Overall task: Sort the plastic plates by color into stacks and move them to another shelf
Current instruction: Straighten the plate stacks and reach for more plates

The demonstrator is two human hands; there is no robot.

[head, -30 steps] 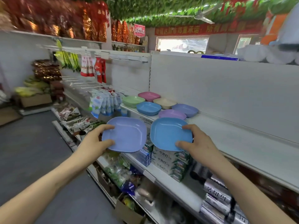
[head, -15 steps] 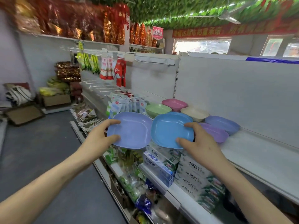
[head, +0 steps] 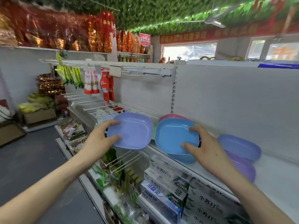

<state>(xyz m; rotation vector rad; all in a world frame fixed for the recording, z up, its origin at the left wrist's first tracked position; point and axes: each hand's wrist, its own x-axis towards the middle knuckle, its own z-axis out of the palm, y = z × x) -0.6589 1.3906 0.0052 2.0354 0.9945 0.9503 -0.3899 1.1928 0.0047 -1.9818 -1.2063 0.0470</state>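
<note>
Two grips: left hand (head: 97, 140) holds lilac plate (head: 134, 131), right hand (head: 210, 152) holds blue plate (head: 173, 136)
Shelf blue plate (head: 184, 158): just beneath right hand's plate

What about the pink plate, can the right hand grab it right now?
Probably not yet. The right hand holds the blue plate, which hangs in front of the pink plate, so that hand is busy.

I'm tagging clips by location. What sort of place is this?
Probably a small grocery or general shop: white retail shelving carrying stacked product boxes, snack packets hanging on wire pegs, and foil bags lining the top shelf. The left hand holds a periwinkle plate, the right hand a blue plate.
</note>
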